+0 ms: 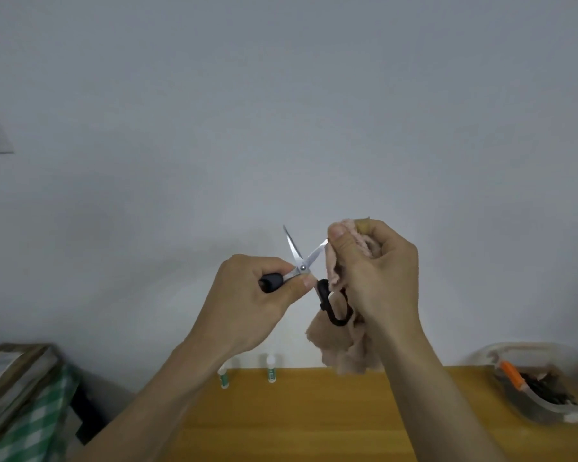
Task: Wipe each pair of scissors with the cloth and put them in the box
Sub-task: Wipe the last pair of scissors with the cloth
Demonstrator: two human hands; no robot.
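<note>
I hold a pair of black-handled scissors [301,261] up in front of the wall, blades spread apart in a V. My left hand [247,301] grips one black handle, thumb near the pivot. My right hand [374,271] pinches a pinkish-beige cloth [344,348] around the tip of the right blade; the rest of the cloth hangs below. The other handle loop [334,308] dangles between my hands. The clear plastic box [541,405] stands on the table at the far right, holding dark scissors and orange handles.
A wooden table [314,421] lies below my arms. Two small white bottles with green labels [271,368] stand at its back edge. A stack of cardboard and a green checked cloth [30,415] sit at the lower left.
</note>
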